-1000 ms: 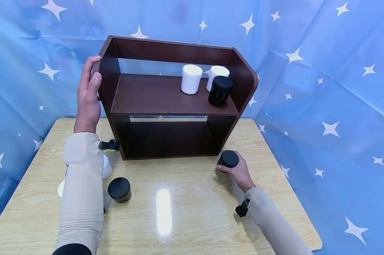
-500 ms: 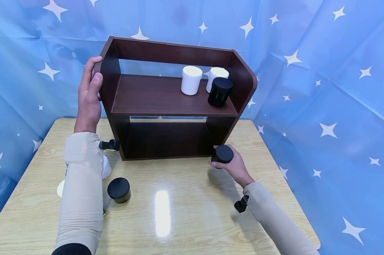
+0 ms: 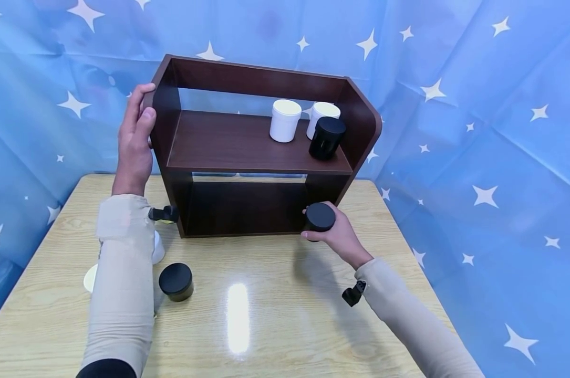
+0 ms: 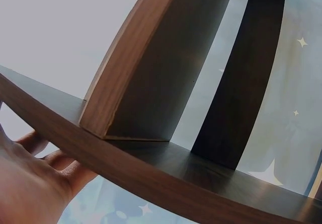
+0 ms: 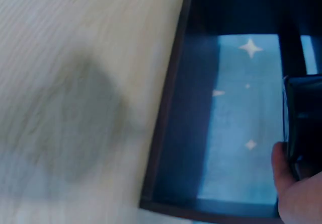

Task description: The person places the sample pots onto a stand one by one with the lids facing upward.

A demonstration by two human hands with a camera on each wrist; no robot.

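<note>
A dark brown two-tier shelf [image 3: 218, 139] stands on the table. My left hand [image 3: 135, 139] holds its left side panel near the top, its fingers against the outer face; the left wrist view shows the hand [image 4: 32, 181] at the panel's edge. My right hand [image 3: 339, 236] grips a black lidded jar [image 3: 320, 217] in front of the lower tier's right end, above the table. In the right wrist view the jar [image 5: 307, 118] is only partly visible. On the upper tier are two white jars [image 3: 285, 121] and a black jar [image 3: 328, 138], grouped towards the right.
Another black-lidded jar [image 3: 176, 282] stands on the wooden table [image 3: 275, 315] at the front left. A white jar [image 3: 158, 248] and a pale round object [image 3: 90, 278] are partly hidden by my left forearm. A star-patterned blue curtain [image 3: 455, 157] hangs behind and at the sides.
My right hand has carried the black jar up and to the left, from beside the shelf's right foot to in front of the lower tier. My left hand stays on the side panel.
</note>
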